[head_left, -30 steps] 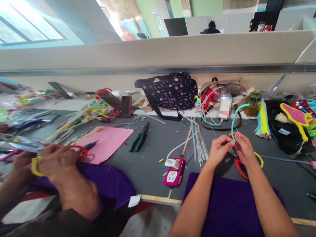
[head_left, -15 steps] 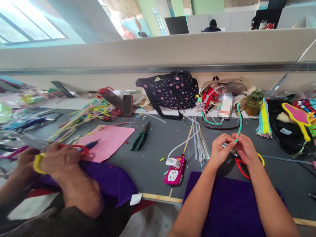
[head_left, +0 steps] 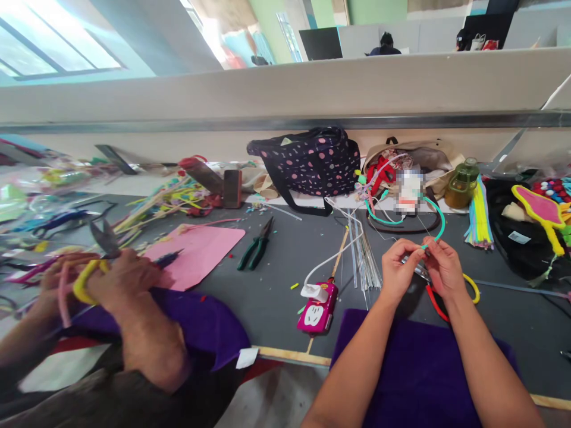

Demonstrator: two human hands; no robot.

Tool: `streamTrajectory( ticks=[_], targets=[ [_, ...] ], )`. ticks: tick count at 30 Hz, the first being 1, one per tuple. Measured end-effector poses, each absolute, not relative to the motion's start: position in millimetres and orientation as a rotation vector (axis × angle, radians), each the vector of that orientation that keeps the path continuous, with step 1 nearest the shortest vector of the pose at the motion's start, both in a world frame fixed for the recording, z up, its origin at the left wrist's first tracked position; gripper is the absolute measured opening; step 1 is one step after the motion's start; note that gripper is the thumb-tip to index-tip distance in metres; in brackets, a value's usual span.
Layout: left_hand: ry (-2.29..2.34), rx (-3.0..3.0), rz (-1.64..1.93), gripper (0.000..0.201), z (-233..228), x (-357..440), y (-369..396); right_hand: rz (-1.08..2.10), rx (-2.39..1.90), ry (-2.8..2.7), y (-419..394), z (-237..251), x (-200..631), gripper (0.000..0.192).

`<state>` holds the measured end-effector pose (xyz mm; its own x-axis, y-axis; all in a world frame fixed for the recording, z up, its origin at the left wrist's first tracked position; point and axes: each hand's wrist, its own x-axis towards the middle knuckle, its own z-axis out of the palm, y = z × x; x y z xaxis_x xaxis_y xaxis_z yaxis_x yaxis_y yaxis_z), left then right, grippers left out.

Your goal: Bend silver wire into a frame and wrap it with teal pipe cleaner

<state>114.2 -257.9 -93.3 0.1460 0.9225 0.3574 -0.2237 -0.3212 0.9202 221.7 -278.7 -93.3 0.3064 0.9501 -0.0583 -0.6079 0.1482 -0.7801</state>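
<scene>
1. Right of frame centre, the left hand (head_left: pixel 398 268) and right hand (head_left: pixel 444 268) meet fingertip to fingertip, both pinching the near end of a teal pipe cleaner (head_left: pixel 439 223).
2. The teal pipe cleaner arcs up and away toward the upper right, above the grey bench (head_left: pixel 272 297).
3. Red and yellow scissors (head_left: pixel 450 294) lie just under the right hand.
4. Green pliers (head_left: pixel 256 245) and a pink power strip (head_left: pixel 317 308) sit left of the hands.
5. At lower left, a co-worker's hand (head_left: pixel 120 279) grips yellow-handled scissors (head_left: pixel 96 261).
</scene>
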Motion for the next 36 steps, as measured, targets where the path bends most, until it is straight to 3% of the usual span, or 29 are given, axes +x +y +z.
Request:
streamTrajectory(
  ticks=[8,22,36],
  targets=[
    [0.718,1.268,1.345,0.019,-94,114,-257,1.165,-0.85,-0.589,-281,-91,224,0.023],
    [0.936,1.703,1.647,0.016,-91,117,-261,1.063,-0.895,-0.576,-279,-101,216,0.021],
    [1.023,1.984,1.657,0.014,-104,114,-255,0.957,-0.942,-0.562,-277,-102,210,0.021]
  ],
)
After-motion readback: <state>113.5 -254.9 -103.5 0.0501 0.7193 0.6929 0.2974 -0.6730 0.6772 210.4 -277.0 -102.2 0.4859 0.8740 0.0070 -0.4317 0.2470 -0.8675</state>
